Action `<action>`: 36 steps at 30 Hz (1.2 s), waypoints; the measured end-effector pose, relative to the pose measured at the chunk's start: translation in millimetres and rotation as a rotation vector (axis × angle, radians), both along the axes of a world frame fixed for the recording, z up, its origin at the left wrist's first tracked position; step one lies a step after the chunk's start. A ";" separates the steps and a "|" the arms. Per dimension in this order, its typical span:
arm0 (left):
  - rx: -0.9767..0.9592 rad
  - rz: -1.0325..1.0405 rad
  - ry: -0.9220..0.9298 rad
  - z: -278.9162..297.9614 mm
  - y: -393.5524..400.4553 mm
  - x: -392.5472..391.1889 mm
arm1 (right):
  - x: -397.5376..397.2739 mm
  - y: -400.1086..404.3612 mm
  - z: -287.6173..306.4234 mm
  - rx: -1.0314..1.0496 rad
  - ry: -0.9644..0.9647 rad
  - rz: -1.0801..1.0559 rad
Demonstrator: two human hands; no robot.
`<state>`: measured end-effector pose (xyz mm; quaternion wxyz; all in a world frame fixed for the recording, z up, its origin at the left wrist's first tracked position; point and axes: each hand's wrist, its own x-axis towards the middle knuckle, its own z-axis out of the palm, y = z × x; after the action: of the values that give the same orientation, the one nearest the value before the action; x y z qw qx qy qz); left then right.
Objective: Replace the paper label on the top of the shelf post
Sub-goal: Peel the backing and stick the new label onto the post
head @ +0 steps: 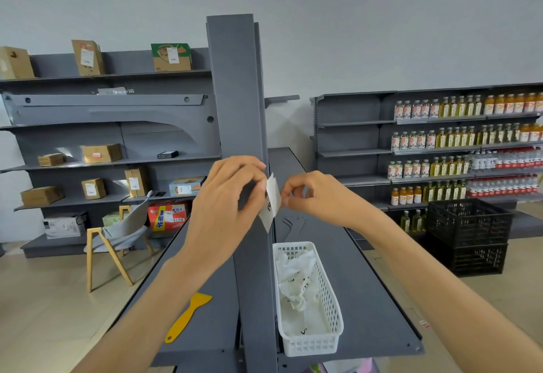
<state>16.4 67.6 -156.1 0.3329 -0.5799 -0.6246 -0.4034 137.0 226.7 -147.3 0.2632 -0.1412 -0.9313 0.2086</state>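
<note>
A tall grey shelf post point(235, 93) rises in the middle of the view. In front of its right edge, a small white paper label point(271, 200) with black marks is held between both hands. My left hand point(229, 196) pinches the label's left side, fingers curled against the post. My right hand point(314, 193) pinches the label's right edge with thumb and forefinger. The label hangs well below the post's top, roughly at mid height.
A white plastic basket point(326, 308) with several crumpled paper labels sits on the grey shelf top point(367, 299) right of the post. A yellow scraper point(188, 317) lies left of it. Black crates point(467, 234), stocked bottle shelves and a wooden chair point(114, 240) stand around.
</note>
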 end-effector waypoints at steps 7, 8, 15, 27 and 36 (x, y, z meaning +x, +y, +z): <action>0.044 -0.035 -0.048 5.3 4.2 2.7 | -2.3 35.2 -38.6 -0.081 -0.056 -0.065; 0.053 -0.041 -0.055 5.7 4.2 2.7 | -2.0 39.3 -43.8 -0.099 -0.072 -0.069; 0.058 -0.026 -0.015 1.5 5.9 1.5 | 1.2 57.8 -67.3 -0.329 -0.116 0.044; 0.059 -0.031 -0.031 1.8 10.8 6.6 | -12.0 63.8 -113.2 0.100 -0.372 -0.189; 0.045 0.022 -0.044 0.1 7.8 6.7 | -13.3 56.2 -105.7 0.195 -0.225 -0.313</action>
<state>23.1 75.4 -156.0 0.3365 -0.5565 -0.6288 -0.4262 123.6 282.9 -253.1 0.1993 -0.2803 -0.9373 0.0570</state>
